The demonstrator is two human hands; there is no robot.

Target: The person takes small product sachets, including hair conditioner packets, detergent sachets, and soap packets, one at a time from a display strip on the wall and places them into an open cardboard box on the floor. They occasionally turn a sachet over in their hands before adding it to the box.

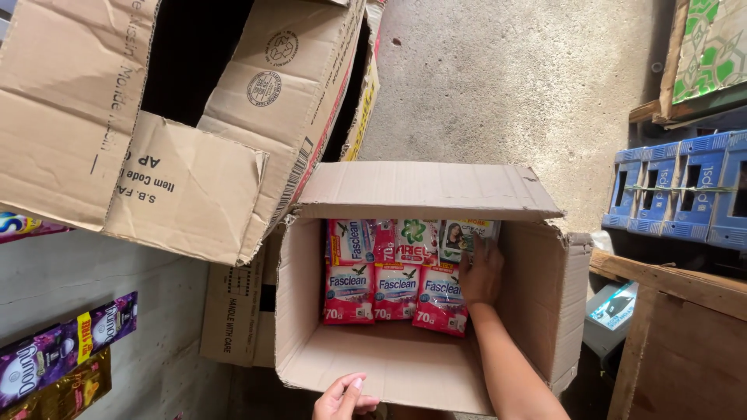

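Looking down from the head camera, I take the open brown cardboard box as my landmark. At its near rim my left hand rests with fingers loosely curled on the edge, gripping nothing else that I can see. Deeper inside, my right hand reaches to the back wall, fingers spread flat against the rightmost of the red and white soap-powder sachets; whether it pinches one I cannot tell. The sachets stand upright in two overlapping rows against the far wall, glossy, flat, neatly side by side, with a green-marked white sachet in the upper row. I judge the packing barely begun: only the back strip is filled, and most of the box floor is bare cardboard. Behind the box a larger tipped carton leans, and beyond to the right sit blue plastic crates.
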